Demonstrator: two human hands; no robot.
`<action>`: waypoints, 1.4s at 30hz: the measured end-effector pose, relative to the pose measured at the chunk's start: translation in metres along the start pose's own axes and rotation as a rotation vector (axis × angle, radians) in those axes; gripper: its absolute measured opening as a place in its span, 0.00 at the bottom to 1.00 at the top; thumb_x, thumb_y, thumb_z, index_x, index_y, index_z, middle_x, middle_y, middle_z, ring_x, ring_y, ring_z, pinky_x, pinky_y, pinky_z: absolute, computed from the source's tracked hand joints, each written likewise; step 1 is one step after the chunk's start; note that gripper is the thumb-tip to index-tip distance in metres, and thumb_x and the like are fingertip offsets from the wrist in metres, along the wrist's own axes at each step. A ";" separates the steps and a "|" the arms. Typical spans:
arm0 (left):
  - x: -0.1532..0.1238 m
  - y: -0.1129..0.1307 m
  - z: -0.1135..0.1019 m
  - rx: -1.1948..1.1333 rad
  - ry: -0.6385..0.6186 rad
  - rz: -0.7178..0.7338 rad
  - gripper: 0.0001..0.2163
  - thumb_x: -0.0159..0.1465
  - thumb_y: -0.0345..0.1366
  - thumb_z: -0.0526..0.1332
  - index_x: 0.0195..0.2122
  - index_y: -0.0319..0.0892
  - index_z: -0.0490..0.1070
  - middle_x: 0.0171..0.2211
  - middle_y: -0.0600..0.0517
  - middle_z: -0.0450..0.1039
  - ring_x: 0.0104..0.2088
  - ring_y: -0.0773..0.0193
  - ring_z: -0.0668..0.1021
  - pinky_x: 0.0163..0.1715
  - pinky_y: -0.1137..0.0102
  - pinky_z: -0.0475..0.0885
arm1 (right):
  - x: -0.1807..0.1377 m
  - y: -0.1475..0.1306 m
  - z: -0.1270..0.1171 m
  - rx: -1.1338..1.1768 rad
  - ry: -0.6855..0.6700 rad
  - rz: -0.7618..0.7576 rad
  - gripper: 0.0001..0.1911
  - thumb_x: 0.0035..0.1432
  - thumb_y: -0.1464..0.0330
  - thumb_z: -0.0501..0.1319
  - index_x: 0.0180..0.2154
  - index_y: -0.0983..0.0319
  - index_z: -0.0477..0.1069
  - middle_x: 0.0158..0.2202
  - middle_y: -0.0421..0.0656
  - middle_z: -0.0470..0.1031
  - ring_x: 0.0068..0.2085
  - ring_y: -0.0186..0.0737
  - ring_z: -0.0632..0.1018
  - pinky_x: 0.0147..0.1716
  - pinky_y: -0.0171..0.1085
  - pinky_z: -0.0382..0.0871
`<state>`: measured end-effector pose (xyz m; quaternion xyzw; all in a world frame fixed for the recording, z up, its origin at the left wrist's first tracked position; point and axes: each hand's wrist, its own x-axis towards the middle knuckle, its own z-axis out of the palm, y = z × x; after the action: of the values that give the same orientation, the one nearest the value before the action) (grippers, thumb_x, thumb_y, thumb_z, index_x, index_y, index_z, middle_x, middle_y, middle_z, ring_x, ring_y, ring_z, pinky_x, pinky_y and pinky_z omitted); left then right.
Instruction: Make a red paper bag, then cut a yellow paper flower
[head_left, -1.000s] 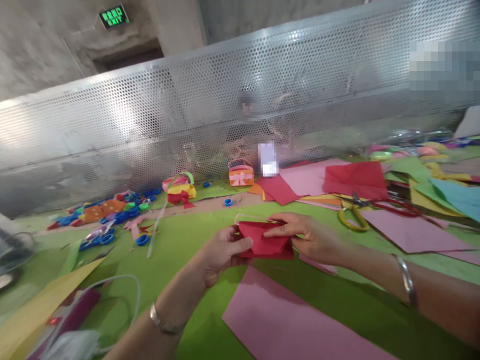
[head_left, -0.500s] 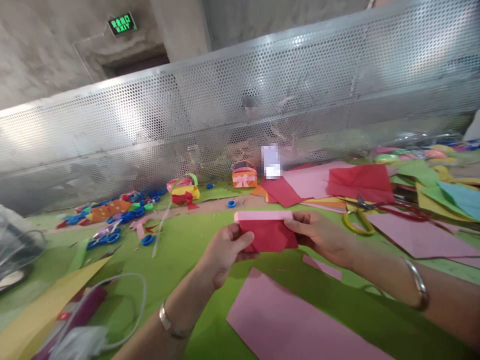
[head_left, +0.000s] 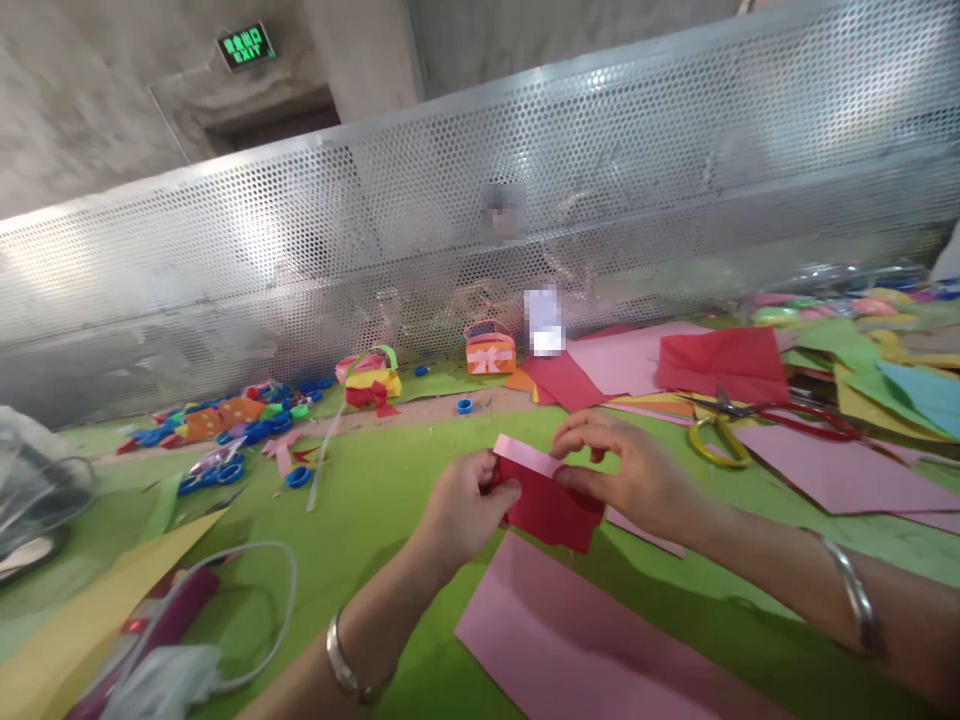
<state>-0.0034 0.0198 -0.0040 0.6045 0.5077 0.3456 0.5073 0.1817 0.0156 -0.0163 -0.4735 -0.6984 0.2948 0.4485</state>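
Upper left, a green EXIT sign (head_left: 247,46) glowing against a rough grey wall (head_left: 82,100), a dark recess (head_left: 281,122) beneath it, and all across the frame, a perforated metal screen (head_left: 420,210) gleaming behind the green worktop (head_left: 386,455)!

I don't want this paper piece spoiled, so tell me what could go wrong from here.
The folded red paper may crease where the left hand grips it. The pink band along its upper edge could shift at the right hand. The white cable loops close to the left forearm, so it might snag.
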 end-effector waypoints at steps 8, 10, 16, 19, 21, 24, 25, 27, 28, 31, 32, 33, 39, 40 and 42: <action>0.004 -0.002 -0.003 0.029 0.002 0.037 0.04 0.52 0.26 0.58 0.26 0.39 0.71 0.20 0.55 0.72 0.21 0.69 0.71 0.23 0.74 0.64 | 0.001 -0.010 -0.020 0.196 -0.303 0.219 0.05 0.51 0.65 0.61 0.26 0.58 0.68 0.23 0.37 0.73 0.26 0.35 0.72 0.26 0.35 0.64; 0.004 -0.002 -0.003 0.023 -0.006 0.024 0.05 0.52 0.25 0.58 0.28 0.39 0.73 0.21 0.54 0.72 0.21 0.69 0.71 0.23 0.74 0.64 | 0.003 -0.010 -0.026 0.238 -0.371 0.258 0.05 0.52 0.65 0.62 0.28 0.59 0.68 0.24 0.38 0.75 0.27 0.35 0.74 0.28 0.35 0.65; 0.004 -0.002 -0.005 -0.009 -0.021 -0.043 0.06 0.53 0.27 0.58 0.31 0.37 0.74 0.23 0.52 0.75 0.21 0.69 0.72 0.23 0.74 0.66 | 0.007 -0.003 -0.031 0.320 -0.323 0.221 0.10 0.52 0.61 0.62 0.33 0.60 0.70 0.22 0.37 0.72 0.27 0.34 0.72 0.29 0.34 0.64; 0.004 -0.002 -0.004 -0.026 -0.011 -0.038 0.06 0.53 0.27 0.59 0.31 0.37 0.74 0.24 0.52 0.75 0.22 0.69 0.72 0.23 0.75 0.66 | 0.007 -0.003 -0.030 0.279 -0.328 0.223 0.11 0.52 0.60 0.62 0.33 0.60 0.71 0.23 0.37 0.72 0.27 0.34 0.71 0.27 0.34 0.61; 0.004 -0.002 -0.003 -0.031 0.000 -0.017 0.06 0.53 0.26 0.59 0.30 0.38 0.74 0.23 0.53 0.74 0.22 0.70 0.72 0.24 0.76 0.66 | 0.007 -0.005 -0.030 0.216 -0.347 0.227 0.09 0.50 0.61 0.64 0.28 0.60 0.72 0.22 0.37 0.71 0.25 0.33 0.69 0.25 0.33 0.58; 0.004 -0.001 -0.003 -0.026 0.020 0.014 0.08 0.54 0.24 0.58 0.31 0.38 0.75 0.24 0.54 0.75 0.25 0.70 0.73 0.26 0.76 0.67 | 0.006 -0.008 -0.029 0.076 -0.382 0.199 0.11 0.48 0.62 0.65 0.20 0.61 0.70 0.20 0.36 0.67 0.23 0.32 0.65 0.22 0.33 0.54; 0.004 -0.001 -0.003 -0.015 0.025 0.025 0.08 0.54 0.24 0.57 0.31 0.38 0.75 0.25 0.53 0.75 0.25 0.70 0.74 0.27 0.76 0.68 | 0.006 -0.009 -0.030 0.043 -0.377 0.185 0.12 0.49 0.61 0.64 0.20 0.60 0.70 0.19 0.36 0.66 0.23 0.32 0.64 0.22 0.33 0.53; 0.004 -0.002 -0.004 0.011 0.034 0.047 0.09 0.55 0.25 0.57 0.34 0.39 0.75 0.27 0.52 0.76 0.27 0.68 0.75 0.27 0.75 0.70 | 0.005 -0.011 -0.030 0.018 -0.343 0.162 0.13 0.51 0.60 0.62 0.21 0.60 0.69 0.20 0.35 0.64 0.23 0.33 0.63 0.22 0.33 0.53; 0.005 -0.003 -0.004 0.018 0.034 0.058 0.09 0.56 0.25 0.57 0.35 0.39 0.75 0.29 0.52 0.76 0.28 0.67 0.76 0.27 0.74 0.72 | 0.005 -0.011 -0.031 0.027 -0.327 0.154 0.13 0.52 0.59 0.61 0.22 0.59 0.69 0.20 0.35 0.63 0.24 0.33 0.63 0.22 0.33 0.53; 0.007 -0.008 -0.005 0.017 0.039 0.149 0.09 0.56 0.26 0.57 0.35 0.39 0.74 0.32 0.51 0.77 0.31 0.63 0.78 0.28 0.70 0.76 | 0.004 -0.010 -0.032 0.005 -0.331 0.111 0.16 0.55 0.57 0.58 0.21 0.59 0.66 0.21 0.36 0.62 0.24 0.33 0.63 0.23 0.34 0.54; 0.008 -0.009 -0.006 0.024 0.050 0.202 0.09 0.55 0.25 0.57 0.35 0.38 0.74 0.31 0.51 0.77 0.31 0.63 0.78 0.30 0.69 0.76 | 0.004 -0.009 -0.032 -0.035 -0.337 0.080 0.17 0.55 0.56 0.57 0.21 0.59 0.66 0.20 0.36 0.62 0.24 0.34 0.64 0.23 0.34 0.55; 0.008 -0.011 -0.006 0.040 0.063 0.258 0.09 0.54 0.24 0.57 0.34 0.38 0.74 0.31 0.51 0.77 0.32 0.63 0.78 0.32 0.68 0.76 | 0.003 -0.008 -0.031 -0.093 -0.338 0.042 0.18 0.56 0.56 0.57 0.20 0.59 0.65 0.20 0.36 0.63 0.24 0.34 0.64 0.23 0.34 0.55; 0.001 -0.013 -0.004 0.360 0.167 0.649 0.13 0.56 0.25 0.60 0.41 0.42 0.76 0.39 0.47 0.79 0.39 0.60 0.79 0.42 0.66 0.74 | -0.006 -0.007 -0.015 -0.420 -0.266 -0.321 0.07 0.56 0.65 0.61 0.37 0.58 0.73 0.36 0.40 0.77 0.36 0.41 0.74 0.35 0.39 0.64; -0.001 -0.012 -0.003 0.430 0.189 0.718 0.13 0.56 0.25 0.60 0.41 0.42 0.76 0.41 0.47 0.78 0.41 0.60 0.79 0.44 0.66 0.74 | -0.009 -0.010 -0.011 -0.431 -0.243 -0.389 0.08 0.55 0.65 0.62 0.39 0.58 0.73 0.37 0.41 0.77 0.37 0.41 0.74 0.36 0.39 0.64; -0.004 -0.010 -0.001 0.537 0.221 0.826 0.15 0.57 0.23 0.59 0.43 0.40 0.75 0.42 0.45 0.78 0.43 0.60 0.78 0.46 0.66 0.73 | -0.015 -0.016 -0.003 -0.408 -0.203 -0.475 0.06 0.57 0.64 0.61 0.36 0.60 0.72 0.33 0.41 0.77 0.35 0.39 0.72 0.36 0.38 0.63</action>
<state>-0.0083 0.0156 -0.0133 0.8240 0.3477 0.4365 0.0982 0.1805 -0.0045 -0.0065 -0.3458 -0.8751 0.0818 0.3287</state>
